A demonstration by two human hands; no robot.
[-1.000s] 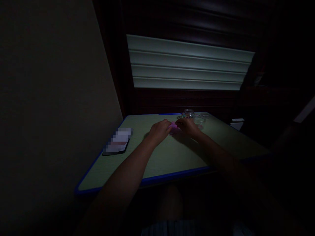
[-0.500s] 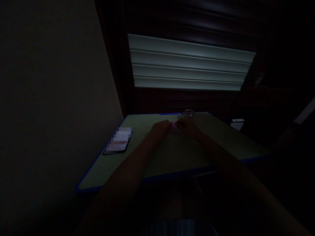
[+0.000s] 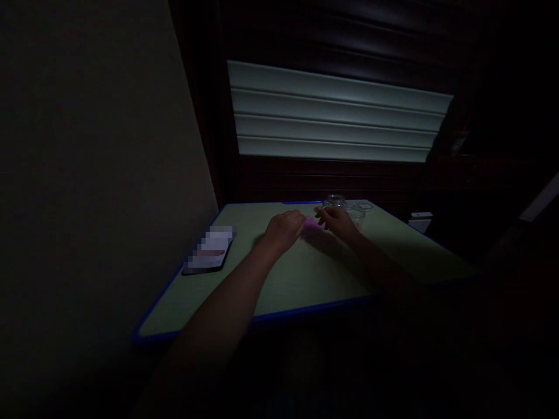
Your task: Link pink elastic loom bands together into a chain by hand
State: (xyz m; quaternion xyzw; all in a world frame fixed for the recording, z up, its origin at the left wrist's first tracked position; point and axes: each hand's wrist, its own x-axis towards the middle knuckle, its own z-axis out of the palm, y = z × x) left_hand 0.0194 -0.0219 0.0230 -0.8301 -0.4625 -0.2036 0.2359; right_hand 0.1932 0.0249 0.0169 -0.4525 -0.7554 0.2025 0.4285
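Observation:
Near the back of the green, blue-edged table (image 3: 279, 291) is a small pink object (image 3: 312, 227); its exact shape is too dim to tell. My left hand (image 3: 285, 230) has its fingers closed on the left side of it. Just right of the pink object, my right hand (image 3: 336, 222) is raised a little, with thumb and fingers apart and nothing visible between them. Behind my right hand stands a clear glass jar (image 3: 335, 201) with small colourful things inside. A second clear container (image 3: 357, 216) is beside that hand, partly hidden by it.
A phone (image 3: 210, 249) with a blurred screen lies at the table's left edge. A round clear lid (image 3: 363, 206) is at the back right. A wall (image 3: 109, 174) borders the left side, and a small white object (image 3: 420, 221) is beyond the right edge.
My right hand has opened and drawn slightly away from the pink object, which shows more. My left hand stays almost in place. The table looks brighter.

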